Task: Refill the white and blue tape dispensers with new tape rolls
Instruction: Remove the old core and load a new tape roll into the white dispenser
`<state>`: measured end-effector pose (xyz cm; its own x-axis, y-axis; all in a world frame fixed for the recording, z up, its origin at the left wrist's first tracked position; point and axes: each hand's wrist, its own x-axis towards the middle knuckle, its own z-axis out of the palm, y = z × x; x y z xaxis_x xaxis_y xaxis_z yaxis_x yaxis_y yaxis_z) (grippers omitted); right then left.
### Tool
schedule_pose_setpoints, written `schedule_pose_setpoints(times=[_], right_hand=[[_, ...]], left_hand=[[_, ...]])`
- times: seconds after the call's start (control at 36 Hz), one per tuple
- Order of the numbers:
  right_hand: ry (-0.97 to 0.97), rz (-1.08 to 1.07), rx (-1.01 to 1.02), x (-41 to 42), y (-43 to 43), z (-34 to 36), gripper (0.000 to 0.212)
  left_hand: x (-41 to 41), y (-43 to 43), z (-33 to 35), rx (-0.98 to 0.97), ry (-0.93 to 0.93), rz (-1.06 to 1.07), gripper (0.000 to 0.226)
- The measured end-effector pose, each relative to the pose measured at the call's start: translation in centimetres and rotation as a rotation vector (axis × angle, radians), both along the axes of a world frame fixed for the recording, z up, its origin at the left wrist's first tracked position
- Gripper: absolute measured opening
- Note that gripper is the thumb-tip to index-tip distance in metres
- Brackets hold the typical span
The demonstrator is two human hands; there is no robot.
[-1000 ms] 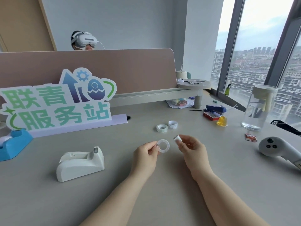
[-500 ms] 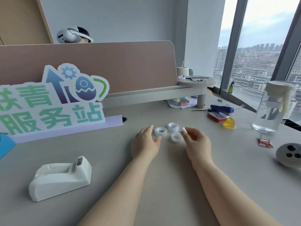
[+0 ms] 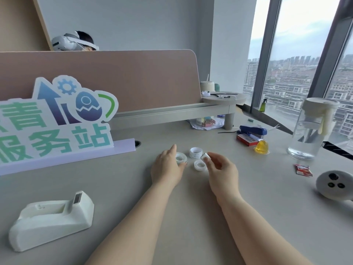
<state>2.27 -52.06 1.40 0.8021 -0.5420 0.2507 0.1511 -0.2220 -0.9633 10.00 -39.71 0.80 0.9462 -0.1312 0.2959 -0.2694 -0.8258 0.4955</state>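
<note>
The white tape dispenser (image 3: 51,217) stands empty at the near left of the desk. The blue dispenser is out of view. My left hand (image 3: 167,169) has thumb and index finger closed around a clear tape roll (image 3: 180,157) that lies on the desk. My right hand (image 3: 221,170) pinches a small white spool core (image 3: 205,155) just above the desk. An empty clear ring (image 3: 199,165) lies between my hands. A second tape roll (image 3: 195,152) with a white printed core sits just behind it.
A green and blue sign (image 3: 55,121) stands at the back left against a brown divider (image 3: 133,77). A blue stapler (image 3: 252,130), yellow jelly cup (image 3: 261,147), glass water jar (image 3: 310,131), red wrapper (image 3: 302,169) and white controller (image 3: 334,184) sit on the right. A person with a headset sits beyond the divider.
My left hand set the empty ring down on the desk and reached forward to the clear tape roll. The view shifted, so the blue dispenser left the frame.
</note>
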Motion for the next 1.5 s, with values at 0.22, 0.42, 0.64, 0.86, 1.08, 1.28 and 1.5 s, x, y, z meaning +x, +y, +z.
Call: schedule_pose_setpoints(times=[0.22,0.42,0.64,0.86,1.08,1.28,1.5], right_hand=[[0.014,0.064,-0.131,-2.3,1.5,0.1,0.018],[-0.022,0.224,-0.098,-6.3,5.0,0.3,0.023],[-0.024,0.374,0.179,-9.5,8.8,0.6,0.018],[-0.009,0.471,0.238,-9.5,10.9,0.5,0.022],[-0.074,0.498,0.188,-9.7,11.0,0.7,0.021],[-0.108,0.479,0.111,-9.5,11.1,0.7,0.016],[-0.145,0.484,0.065,-9.6,11.1,0.8,0.017]], left_hand=[[-6.8,2.7,-0.3,-0.398,0.003,-0.015,0.068],[-13.8,7.6,-0.7,-0.436,-0.084,-0.031,0.054],[-18.6,12.2,-0.7,-0.680,-0.060,0.048,0.045],[-18.3,12.2,0.9,-1.094,0.124,-0.089,0.019],[-17.0,12.3,0.0,-1.149,0.232,-0.175,0.044],[-17.2,12.3,0.1,-1.091,0.234,-0.235,0.038],[-17.6,12.0,0.4,-1.073,0.221,-0.246,0.037]])
